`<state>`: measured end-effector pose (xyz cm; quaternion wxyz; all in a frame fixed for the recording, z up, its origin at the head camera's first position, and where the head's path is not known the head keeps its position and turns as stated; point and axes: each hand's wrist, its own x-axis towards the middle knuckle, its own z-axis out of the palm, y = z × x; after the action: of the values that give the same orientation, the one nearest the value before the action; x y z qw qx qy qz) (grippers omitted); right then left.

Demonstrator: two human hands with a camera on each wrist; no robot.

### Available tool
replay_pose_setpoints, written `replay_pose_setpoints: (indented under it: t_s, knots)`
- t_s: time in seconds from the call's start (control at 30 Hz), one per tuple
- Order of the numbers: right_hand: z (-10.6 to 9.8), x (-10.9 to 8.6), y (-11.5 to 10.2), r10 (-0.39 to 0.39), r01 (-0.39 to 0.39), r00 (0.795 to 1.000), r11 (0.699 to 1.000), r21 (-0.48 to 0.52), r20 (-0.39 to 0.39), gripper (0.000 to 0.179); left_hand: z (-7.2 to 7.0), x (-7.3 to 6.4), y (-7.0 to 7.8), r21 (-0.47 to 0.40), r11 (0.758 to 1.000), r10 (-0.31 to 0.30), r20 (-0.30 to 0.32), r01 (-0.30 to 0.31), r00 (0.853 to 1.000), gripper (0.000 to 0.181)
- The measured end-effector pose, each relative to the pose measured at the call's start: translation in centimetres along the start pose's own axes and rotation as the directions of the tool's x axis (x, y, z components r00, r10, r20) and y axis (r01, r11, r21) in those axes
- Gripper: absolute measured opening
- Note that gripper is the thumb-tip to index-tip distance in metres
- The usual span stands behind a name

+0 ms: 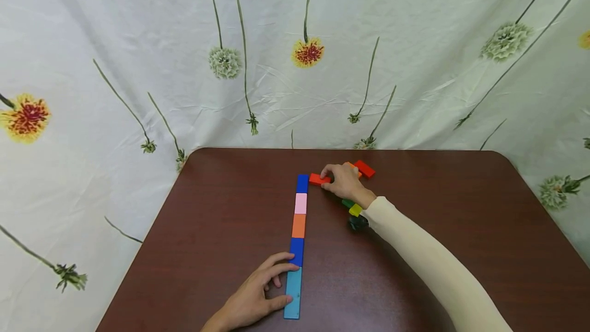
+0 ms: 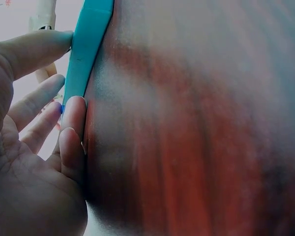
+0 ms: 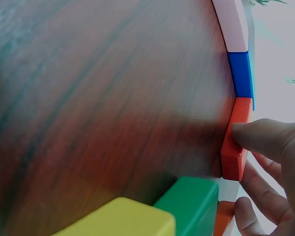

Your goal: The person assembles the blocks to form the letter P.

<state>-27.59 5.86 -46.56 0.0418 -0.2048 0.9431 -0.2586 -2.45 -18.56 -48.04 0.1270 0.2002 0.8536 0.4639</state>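
A straight row of flat blocks runs away from me: light blue point(image 1: 294, 285), blue point(image 1: 298, 250), orange point(image 1: 298, 225), pink point(image 1: 301, 203) and, farthest, another blue block point(image 1: 302, 184). My left hand point(image 1: 251, 293) lies along the row's near left side, fingers extended, thumb on the light blue block and fingertips by its joint with the nearer blue one. With thumb and fingers my right hand point(image 1: 345, 181) pinches a red block point(image 1: 317, 179), set crosswise at the far blue block's right side. In the right wrist view, the red block's end point(image 3: 243, 105) meets the blue block point(image 3: 242, 73).
Beyond the right hand lie an orange block point(image 1: 353, 167), partly hidden, and another red block point(image 1: 366, 169). A green block point(image 1: 348, 203) and a yellow block point(image 1: 355, 210) sit by the right wrist, near a dark object point(image 1: 357, 223). A flowered cloth point(image 1: 276, 91) hangs behind the brown table point(image 1: 221, 209).
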Motion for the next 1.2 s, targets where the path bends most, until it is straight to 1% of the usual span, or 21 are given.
replay_pose_setpoints:
  t_s: [0.27, 0.57, 0.9, 1.07, 1.2]
  knots:
    - [-0.1, -0.1, -0.1, 0.005, -0.005, 1.000, 1.000, -0.003, 0.008, 0.018, 0.0, -0.1, 0.2, 0.009, 1.000, 0.013, -0.008, -0.012, 1.000, 0.049]
    - [-0.2, -0.3, -0.2, -0.005, 0.005, 1.000, 1.000, -0.002, 0.009, 0.018, 0.0, -0.1, 0.1, 0.009, 1.000, 0.009, -0.008, -0.009, 1.000, 0.049]
    - [-0.4, -0.3, -0.2, -0.010, 0.010, 1.000, 1.000, -0.001, 0.016, 0.020, 0.0, -0.1, 0.2, 0.012, 1.000, 0.027, -0.015, -0.027, 1.000, 0.049]
    - [-0.7, -0.4, -0.1, -0.019, 0.018, 1.000, 1.000, 0.022, 0.016, 0.022, 0.0, -0.1, 0.2, 0.018, 1.000, 0.026, -0.015, -0.026, 1.000, 0.049]
    - [-1.2, -0.6, 0.4, -0.027, 0.027, 1.000, 0.998, 0.051, -0.002, 0.023, 0.1, -0.1, 0.2, 0.018, 0.999, 0.027, -0.015, -0.026, 1.000, 0.049]
